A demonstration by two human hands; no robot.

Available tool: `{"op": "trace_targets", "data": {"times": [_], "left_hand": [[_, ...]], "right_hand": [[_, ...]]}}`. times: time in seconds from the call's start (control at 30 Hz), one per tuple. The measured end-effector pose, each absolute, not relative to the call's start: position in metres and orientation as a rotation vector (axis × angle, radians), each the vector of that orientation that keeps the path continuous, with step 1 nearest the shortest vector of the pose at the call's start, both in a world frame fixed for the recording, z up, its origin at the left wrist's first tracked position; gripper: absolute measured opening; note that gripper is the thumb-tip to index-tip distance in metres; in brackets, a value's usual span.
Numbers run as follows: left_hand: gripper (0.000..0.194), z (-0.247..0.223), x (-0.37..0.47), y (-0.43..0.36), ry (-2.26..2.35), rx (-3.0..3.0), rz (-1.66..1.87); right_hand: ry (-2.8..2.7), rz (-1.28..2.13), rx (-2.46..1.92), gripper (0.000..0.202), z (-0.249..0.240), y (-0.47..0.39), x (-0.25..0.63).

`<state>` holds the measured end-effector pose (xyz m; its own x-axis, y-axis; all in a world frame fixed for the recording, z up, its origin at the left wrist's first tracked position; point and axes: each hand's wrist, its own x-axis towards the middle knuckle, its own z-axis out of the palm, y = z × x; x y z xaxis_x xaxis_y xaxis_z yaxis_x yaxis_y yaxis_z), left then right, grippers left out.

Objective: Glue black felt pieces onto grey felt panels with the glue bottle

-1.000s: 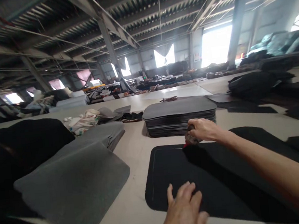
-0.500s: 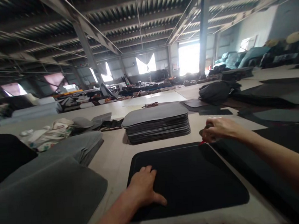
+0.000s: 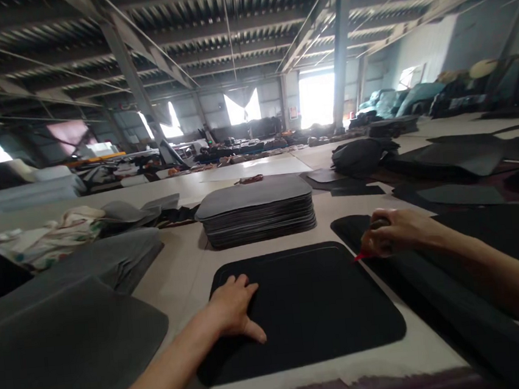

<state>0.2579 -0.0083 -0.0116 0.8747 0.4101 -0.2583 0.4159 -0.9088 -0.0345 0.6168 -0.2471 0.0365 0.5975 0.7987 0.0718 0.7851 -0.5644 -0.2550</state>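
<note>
A black rounded-corner panel (image 3: pixel 307 306) lies flat on the pale table, with a thin light line running along its far edge and round the corner. My left hand (image 3: pixel 236 307) rests on the panel's left part, fingers spread. At the far right edge, my right hand (image 3: pixel 385 234) is closed round a red-tipped tool (image 3: pixel 361 257); its body is mostly hidden by my fingers, so I cannot tell its kind. The red tip is at the panel's right edge, just below the far corner. Beyond the panel stands a neat stack of grey panels (image 3: pixel 256 210).
Large grey sheets (image 3: pixel 71 335) lie to the left, near a patterned cloth bundle (image 3: pixel 56 235). Long dark material (image 3: pixel 415 283) runs along the right side under my right forearm. A dark bundle (image 3: pixel 361 155) and grey offcuts (image 3: pixel 459 195) lie farther back right.
My right hand has moved round the far right corner, with the red tip now a little down the right edge. My left hand stays on the panel. The view has shifted right.
</note>
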Motion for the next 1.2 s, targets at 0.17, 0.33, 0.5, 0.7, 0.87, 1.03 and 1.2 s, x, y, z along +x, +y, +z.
{"op": "trace_targets", "data": {"times": [0.17, 0.33, 0.5, 0.7, 0.87, 1.03, 1.2], "left_hand": [[0.113, -0.013, 0.259, -0.007, 0.665, 3.032, -0.394], [0.113, -0.013, 0.260, -0.005, 0.627, 3.041, -0.405], [0.113, -0.015, 0.259, -0.002, 0.602, 3.066, -0.403], [0.093, -0.013, 0.258, 0.006, 0.571, 3.026, -0.388], [0.058, -0.010, 0.256, 0.018, 0.533, 2.981, -0.353], [0.055, -0.010, 0.254, 0.032, 0.540, 2.890, -0.314], [0.053, -0.009, 0.253, 0.040, 0.542, 2.812, -0.314]], "right_hand": [[-1.255, 0.231, -2.423, 0.028, 0.033, -0.292, 0.599], [-1.161, 0.378, -2.353, 0.031, 0.025, -0.335, 0.573], [-1.111, 0.452, -2.276, 0.037, 0.019, -0.365, 0.555], [-1.163, 0.587, -2.190, 0.035, 0.021, -0.365, 0.531], [-1.377, 0.502, -2.143, 0.035, 0.022, -0.328, 0.506], [-1.633, 0.466, -2.035, 0.021, 0.025, -0.276, 0.477], [-1.824, 0.475, -1.899, 0.015, 0.021, -0.228, 0.445]]}}
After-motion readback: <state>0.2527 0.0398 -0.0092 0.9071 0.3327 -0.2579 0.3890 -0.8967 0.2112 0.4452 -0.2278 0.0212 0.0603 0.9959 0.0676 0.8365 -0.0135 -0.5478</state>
